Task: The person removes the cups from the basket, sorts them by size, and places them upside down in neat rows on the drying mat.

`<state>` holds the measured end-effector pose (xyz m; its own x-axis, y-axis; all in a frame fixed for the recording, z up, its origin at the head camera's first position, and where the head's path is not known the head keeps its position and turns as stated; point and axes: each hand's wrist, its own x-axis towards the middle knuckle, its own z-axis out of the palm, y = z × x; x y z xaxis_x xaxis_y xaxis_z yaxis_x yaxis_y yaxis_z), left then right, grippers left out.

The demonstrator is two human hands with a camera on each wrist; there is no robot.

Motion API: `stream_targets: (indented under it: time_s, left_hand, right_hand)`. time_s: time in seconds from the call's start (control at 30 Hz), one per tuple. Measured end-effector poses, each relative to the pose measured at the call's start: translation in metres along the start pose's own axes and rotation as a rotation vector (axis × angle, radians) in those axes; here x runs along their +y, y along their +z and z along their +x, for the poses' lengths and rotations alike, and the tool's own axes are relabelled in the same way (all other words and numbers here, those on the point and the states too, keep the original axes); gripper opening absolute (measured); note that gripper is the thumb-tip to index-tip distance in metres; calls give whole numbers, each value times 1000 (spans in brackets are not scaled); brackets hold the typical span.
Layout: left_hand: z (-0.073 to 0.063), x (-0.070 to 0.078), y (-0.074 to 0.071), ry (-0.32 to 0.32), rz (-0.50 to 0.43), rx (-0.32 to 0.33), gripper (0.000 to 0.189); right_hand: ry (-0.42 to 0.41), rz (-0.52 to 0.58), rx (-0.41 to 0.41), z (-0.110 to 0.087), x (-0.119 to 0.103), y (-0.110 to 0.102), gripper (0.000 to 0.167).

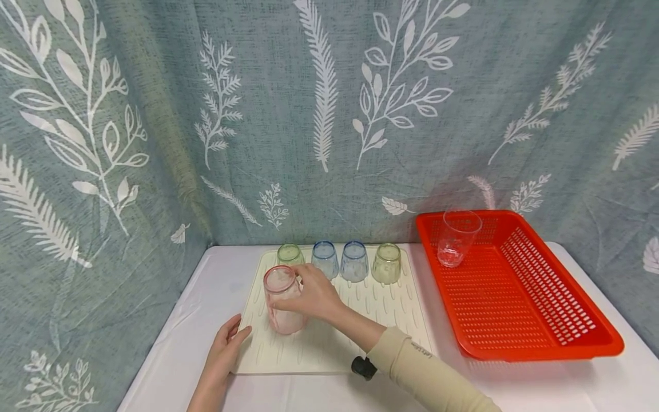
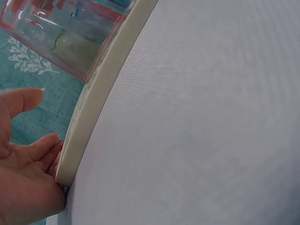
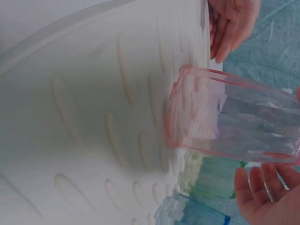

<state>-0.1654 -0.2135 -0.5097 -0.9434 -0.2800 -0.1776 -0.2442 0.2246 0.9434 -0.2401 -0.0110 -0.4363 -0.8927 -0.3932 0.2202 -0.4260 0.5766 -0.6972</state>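
Note:
My right hand point(image 1: 315, 293) grips a tall pink-tinted drinking glass point(image 1: 286, 321) near its upper end, thumb on one side and fingers on the other. The glass stands wide end down over the left part of a cream ribbed draining mat point(image 1: 340, 349); in the right wrist view its pink rim point(image 3: 174, 110) meets or nearly meets the mat. Beside the mat's left edge is my left hand point(image 1: 224, 345), fingers loosely bent and holding nothing. The left wrist view shows its fingers point(image 2: 44, 147) right at the mat's raised edge.
Along the mat's back stand a green glass point(image 1: 290, 253), two blue glasses point(image 1: 324, 260) point(image 1: 354, 263) and a yellow-green glass point(image 1: 386, 265), all upside down. On the right, a red perforated basket point(image 1: 494, 320) contains a tall clear glass point(image 1: 458, 237). A patterned curtain point(image 1: 288, 114) hangs behind.

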Motion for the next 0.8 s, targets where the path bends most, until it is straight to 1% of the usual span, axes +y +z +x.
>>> stream_targets:
  time_s: [0.2, 0.37, 0.47, 0.6, 0.8]
  left_hand:
    - [0, 0, 0, 0, -1, 0, 65]
    - [1, -1, 0, -14, -11, 2, 66]
    - [2, -1, 1, -11, -15, 2, 66]
    - [1, 0, 1, 4, -14, -9, 65]
    - [1, 0, -1, 1, -15, -29, 66]
  right_hand:
    - [-16, 9, -5, 0, 3, 1, 64]
    - [-23, 14, -1, -2, 4, -1, 65]
    - [-21, 7, -4, -4, 3, -3, 65]
    - [-28, 11, -10, -6, 2, -11, 67]
    - [-52, 59, -13, -14, 2, -34, 67]
